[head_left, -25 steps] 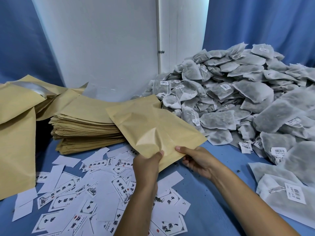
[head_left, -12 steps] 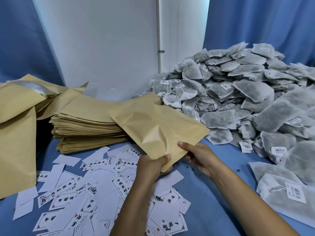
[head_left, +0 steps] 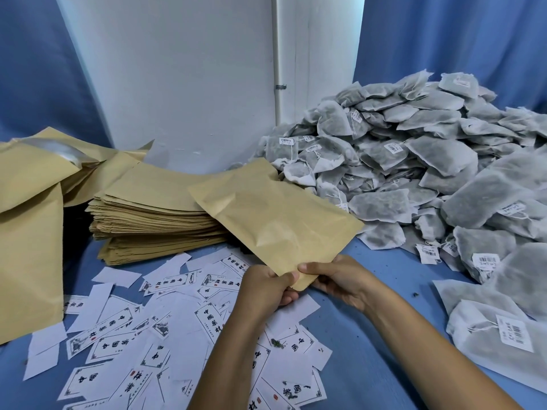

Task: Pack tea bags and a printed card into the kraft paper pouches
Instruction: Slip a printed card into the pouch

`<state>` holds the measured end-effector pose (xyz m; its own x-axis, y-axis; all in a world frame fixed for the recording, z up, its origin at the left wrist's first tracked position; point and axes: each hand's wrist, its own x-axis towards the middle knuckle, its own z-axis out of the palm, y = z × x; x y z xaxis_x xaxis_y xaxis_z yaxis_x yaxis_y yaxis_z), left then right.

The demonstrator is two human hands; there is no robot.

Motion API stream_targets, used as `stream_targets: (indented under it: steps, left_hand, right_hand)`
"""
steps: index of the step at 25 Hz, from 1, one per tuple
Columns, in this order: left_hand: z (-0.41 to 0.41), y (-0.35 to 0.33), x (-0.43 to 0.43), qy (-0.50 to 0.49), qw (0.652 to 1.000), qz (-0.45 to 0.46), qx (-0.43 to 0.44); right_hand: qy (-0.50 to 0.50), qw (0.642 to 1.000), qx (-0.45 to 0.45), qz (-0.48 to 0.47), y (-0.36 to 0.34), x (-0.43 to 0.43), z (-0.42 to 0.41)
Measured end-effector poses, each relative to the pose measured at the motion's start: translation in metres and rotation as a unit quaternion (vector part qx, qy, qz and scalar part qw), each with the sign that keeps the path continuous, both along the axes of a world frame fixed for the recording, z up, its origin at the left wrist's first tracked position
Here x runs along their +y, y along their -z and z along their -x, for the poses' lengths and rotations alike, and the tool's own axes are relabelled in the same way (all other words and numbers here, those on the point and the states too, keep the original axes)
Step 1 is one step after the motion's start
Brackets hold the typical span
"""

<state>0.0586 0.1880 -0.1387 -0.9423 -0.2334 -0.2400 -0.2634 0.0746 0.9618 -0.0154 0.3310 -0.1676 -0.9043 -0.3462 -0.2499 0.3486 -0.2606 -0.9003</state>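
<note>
Kraft pouch (head_left: 275, 223) pinched at near corner by left hand (head_left: 266, 288) and right hand (head_left: 337, 279), long axis toward ten o'clock; pouch stack (head_left: 154, 214) at nine, tea bags (head_left: 414, 161) at two.

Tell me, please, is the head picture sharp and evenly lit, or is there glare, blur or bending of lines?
Head view: light is soft and even, shadows faint; the held pouch and tea bags look sharp; mild glare only on the silvery lining of an open pouch at left; the wide lens tilts the wall pipe and stretches the edges.
</note>
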Motion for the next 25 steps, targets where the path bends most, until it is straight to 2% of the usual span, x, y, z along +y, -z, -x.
stream_targets:
  steps: [6, 10, 15, 20, 25]
  left_hand:
    - [0.0, -0.001, 0.002, -0.011, 1.0, 0.026, 0.005]
    - [-0.001, -0.002, 0.001, -0.014, 1.0, 0.021, -0.001]
    - [0.0, -0.003, -0.003, -0.017, 1.0, 0.011, -0.006]
    - [-0.001, -0.004, 0.0, -0.01, 1.0, -0.005, -0.004]
    - [0.0, -0.004, -0.003, -0.011, 1.0, -0.01, -0.005]
  right_hand:
    - [0.013, 0.999, -0.031, 0.031, 0.0, -0.001, 0.003]
    - [0.084, 0.996, -0.004, 0.027, 0.0, 0.005, 0.009]
    - [0.101, 0.993, -0.005, 0.055, 0.003, 0.008, 0.014]
    - [0.127, 0.992, 0.01, 0.01, -0.002, 0.019, 0.022]
    - [0.14, 0.988, -0.009, 0.058, 0.003, 0.02, 0.027]
